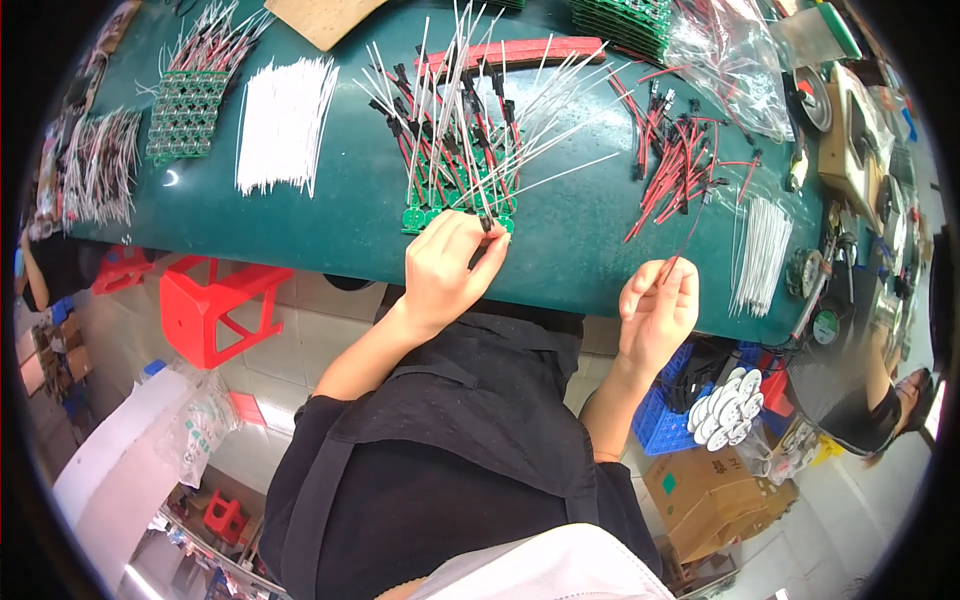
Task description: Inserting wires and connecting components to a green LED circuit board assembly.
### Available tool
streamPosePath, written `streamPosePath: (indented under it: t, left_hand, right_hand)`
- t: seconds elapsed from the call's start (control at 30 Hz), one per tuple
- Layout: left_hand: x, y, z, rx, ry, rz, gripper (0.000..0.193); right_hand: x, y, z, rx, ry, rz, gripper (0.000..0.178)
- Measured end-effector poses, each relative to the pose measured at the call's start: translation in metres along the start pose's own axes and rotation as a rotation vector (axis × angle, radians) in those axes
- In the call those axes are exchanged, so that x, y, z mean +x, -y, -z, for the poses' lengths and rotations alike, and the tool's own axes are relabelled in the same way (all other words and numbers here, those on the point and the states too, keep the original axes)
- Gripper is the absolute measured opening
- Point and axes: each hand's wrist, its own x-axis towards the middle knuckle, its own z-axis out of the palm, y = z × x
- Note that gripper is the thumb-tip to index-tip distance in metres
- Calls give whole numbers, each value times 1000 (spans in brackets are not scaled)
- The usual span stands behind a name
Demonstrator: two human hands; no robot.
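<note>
My left hand (448, 262) is at the near edge of a green circuit board panel (412, 218), thumb and fingers pinched on a small black connector (488, 224). From the panel rise many red and black wires with black plugs, and long thin white wires (540, 75) fan out above them. Out to the right, over the table's front edge, my right hand (662, 308) is closed in a pinch on a thin dark reddish wire (690, 232) that points up toward a loose heap of red and black wire leads (680, 170).
White wires lie in bundles at left (285, 125) and right (762, 255). Another wired board panel (188, 115) is at the left. A red strip (560, 50) lies behind the middle panel. Clear plastic bags (730, 70) lie far right; a red stool (195, 315) stands below the table.
</note>
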Motion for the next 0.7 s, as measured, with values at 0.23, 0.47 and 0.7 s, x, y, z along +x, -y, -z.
streamPosePath:
  t: [0.23, 0.47, 0.7]
  left_hand:
    - [1, -2, -3, 20, -42, -24, 19]
    - [3, -4, -3, 16, 30, 34, 24]
    - [2, -9, 20, -393, 166, 84, 28]
  right_hand:
    - [-23, -18, -19, -10, 56, 110, 17]
    - [-35, -23, -29, -189, 146, 93, 15]
    - [-36, -36, -43, -639, 261, 284, 10]
